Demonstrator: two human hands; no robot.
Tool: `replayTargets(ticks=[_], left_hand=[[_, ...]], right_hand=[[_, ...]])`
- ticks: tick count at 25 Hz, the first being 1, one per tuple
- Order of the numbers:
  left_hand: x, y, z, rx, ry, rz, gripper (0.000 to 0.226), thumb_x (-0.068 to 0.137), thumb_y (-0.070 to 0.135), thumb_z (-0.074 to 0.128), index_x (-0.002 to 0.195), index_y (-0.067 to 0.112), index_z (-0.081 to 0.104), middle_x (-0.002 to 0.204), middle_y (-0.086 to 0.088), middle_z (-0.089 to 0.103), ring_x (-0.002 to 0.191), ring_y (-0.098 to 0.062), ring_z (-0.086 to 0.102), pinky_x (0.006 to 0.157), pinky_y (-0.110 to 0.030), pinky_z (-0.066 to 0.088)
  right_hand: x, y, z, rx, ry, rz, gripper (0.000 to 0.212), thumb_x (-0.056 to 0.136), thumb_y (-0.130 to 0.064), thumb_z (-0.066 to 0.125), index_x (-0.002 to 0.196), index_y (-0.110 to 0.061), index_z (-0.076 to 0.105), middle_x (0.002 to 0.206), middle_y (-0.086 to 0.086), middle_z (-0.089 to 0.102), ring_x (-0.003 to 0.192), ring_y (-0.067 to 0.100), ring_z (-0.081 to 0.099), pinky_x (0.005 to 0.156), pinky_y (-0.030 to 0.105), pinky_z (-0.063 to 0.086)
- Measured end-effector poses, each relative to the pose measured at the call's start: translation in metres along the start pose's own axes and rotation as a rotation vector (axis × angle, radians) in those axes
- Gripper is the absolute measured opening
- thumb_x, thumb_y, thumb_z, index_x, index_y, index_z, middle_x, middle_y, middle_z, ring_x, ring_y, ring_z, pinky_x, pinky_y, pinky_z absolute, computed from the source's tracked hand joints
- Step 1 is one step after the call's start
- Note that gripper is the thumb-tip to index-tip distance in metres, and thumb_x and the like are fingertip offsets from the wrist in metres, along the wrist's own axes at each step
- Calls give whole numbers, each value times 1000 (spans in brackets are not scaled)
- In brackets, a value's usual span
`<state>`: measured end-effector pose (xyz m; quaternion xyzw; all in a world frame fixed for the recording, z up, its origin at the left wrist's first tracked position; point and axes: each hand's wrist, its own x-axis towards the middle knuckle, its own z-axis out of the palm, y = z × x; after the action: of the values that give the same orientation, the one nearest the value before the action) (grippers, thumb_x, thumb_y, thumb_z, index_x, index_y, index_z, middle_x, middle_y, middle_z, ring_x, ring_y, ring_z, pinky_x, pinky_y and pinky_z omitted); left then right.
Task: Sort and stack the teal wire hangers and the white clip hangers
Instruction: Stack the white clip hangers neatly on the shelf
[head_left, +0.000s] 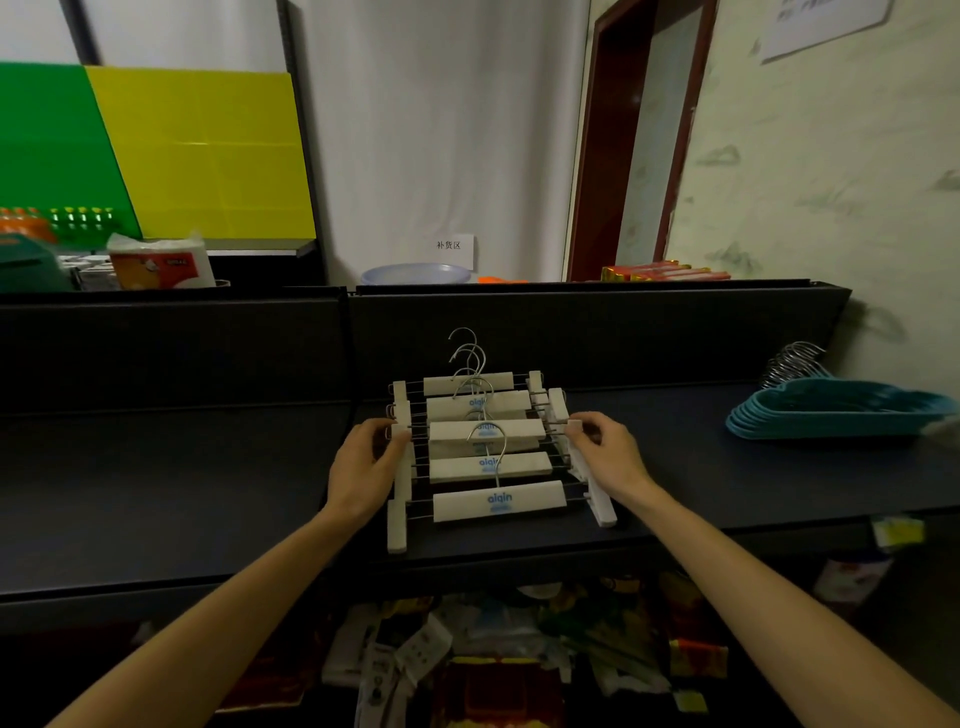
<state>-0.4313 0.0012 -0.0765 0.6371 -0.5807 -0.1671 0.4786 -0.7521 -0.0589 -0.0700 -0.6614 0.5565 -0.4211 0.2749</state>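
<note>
So the white clip hangers (491, 447) are sitting in a fanned-out stack in the middle of the dark shelf top (208, 483), five or so of them overlapping toward me. Each one has a chunky white bar, thin wire rails, a white clip at either end and a silver hook poking up. The bars have "aiqin" printed in light blue, easiest to read on the nearest one.

My left hand (363, 467) is at the left end of the stack, fingers curled and pinching one of the left clips. My right hand (605, 449) does the same on the right end, thumb and fingers pinched around a clip there. Both forearms come in from the bottom of the view.

Well apart, at the right end of the same shelf top, the teal wire hangers (836, 410) lie flat in a neat nested pile, with their metal hooks bunched at the back near the wall.

Behind the shelf's back panel there's a pale blue plastic basin (415, 274); I can't tell what's in it. Above it a small white sign (451, 248) reads "补货区". To the left is a tissue pack (161, 262) with orange print, too blurry to read, in front of green and yellow boards (202, 150). The shelf below me holds a jumble of packaged goods (493, 649), labels unreadable.
</note>
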Motion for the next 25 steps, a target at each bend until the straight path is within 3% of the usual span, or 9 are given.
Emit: replayTargets(ticks=[4,6,11,14,25], left_hand=[[-11,5,13,-59,-11,-24,44,103,49,43,141,28,46,129,8,52,116,-11,53,96,-36,45],[-13,4,18,-87,-25,-39,44,102,50,41,141,30,44,133,8,55,117,-13,56,99,-41,47],[-16,14,22,-62,31,-85,38,106,42,36,138,22,40,100,7,62,87,-12,62,70,-31,45],[-15,15,21,-38,50,-76,35,107,40,36,135,21,41,89,1,64,76,-16,63,62,-30,44],[-2,14,17,-136,42,-121,36,105,41,43,135,24,45,103,13,58,93,-9,59,76,-32,47]], right_hand=[[-8,-1,9,-89,53,-52,35,104,-30,48,133,-15,57,119,1,61,99,9,58,78,21,46],[-11,0,11,-103,91,-72,35,104,-30,47,134,-14,58,125,3,62,102,10,58,83,23,46],[-9,-3,12,-35,155,-35,38,100,-29,57,136,-15,59,125,5,67,112,18,63,90,30,51],[-6,-2,15,39,190,6,38,96,-28,63,132,-15,61,126,5,68,115,18,63,95,32,52],[-6,-4,22,50,193,2,28,99,-27,58,125,-19,65,115,0,69,101,12,64,81,24,49]])
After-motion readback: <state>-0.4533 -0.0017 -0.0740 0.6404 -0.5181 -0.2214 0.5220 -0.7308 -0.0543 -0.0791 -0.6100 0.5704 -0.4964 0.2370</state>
